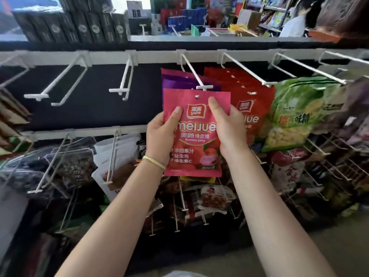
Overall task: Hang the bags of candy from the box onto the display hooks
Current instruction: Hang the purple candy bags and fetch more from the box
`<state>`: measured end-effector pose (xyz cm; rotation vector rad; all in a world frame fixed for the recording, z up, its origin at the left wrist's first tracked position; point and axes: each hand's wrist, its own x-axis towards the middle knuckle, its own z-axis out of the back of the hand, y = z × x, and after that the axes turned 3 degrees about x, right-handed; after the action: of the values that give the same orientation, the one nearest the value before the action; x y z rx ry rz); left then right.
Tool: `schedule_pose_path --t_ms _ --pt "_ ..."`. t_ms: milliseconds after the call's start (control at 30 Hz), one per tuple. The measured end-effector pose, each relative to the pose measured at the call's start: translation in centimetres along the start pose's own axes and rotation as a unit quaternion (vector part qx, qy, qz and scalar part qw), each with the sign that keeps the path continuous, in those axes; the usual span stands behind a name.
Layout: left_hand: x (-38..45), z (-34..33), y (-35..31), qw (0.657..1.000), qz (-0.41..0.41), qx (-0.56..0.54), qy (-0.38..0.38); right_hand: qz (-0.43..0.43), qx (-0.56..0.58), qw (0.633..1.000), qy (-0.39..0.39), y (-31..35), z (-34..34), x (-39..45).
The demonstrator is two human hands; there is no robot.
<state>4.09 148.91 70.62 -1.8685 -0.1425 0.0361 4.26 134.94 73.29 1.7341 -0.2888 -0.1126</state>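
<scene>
With the left hand (160, 134) and right hand (229, 128) each gripping a side of the pink bag (194, 136) just below the hook (203, 87), lifting it level should line its hole (197, 96) with the tip.

Two bare forearms reach in from the bottom edge, no sleeves showing on either. The left hand (161, 134) has a thin band (153, 161) round the wrist — pale yellow-green, a couple of strands. The right hand (227, 126) and its wrist wear nothing — no ring, no watch.
</scene>
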Motion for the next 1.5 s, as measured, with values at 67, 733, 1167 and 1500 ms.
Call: schedule_pose_path --t_ms 67,733,1167,1500 --pt "0.3 -0.1 0.2 1.0 -0.006 0.015 -0.019 0.056 -0.039 0.998 0.002 0.0 0.3 0.3" --pt "3.9 0.0 2.8 0.945 -0.12 0.288 -0.1 0.283 -0.559 0.775 0.081 -3.7 1.7 1.2" --pt "0.2 4.6 3.5 0.856 -0.031 0.516 -0.025 0.193 -0.476 0.851 0.109 -5.8 1.0 -3.7" --pt "-11.7 27.0 -3.2 0.878 -0.067 0.473 0.032 0.141 -0.382 0.879 0.247 -10.2 -16.6 -18.0"
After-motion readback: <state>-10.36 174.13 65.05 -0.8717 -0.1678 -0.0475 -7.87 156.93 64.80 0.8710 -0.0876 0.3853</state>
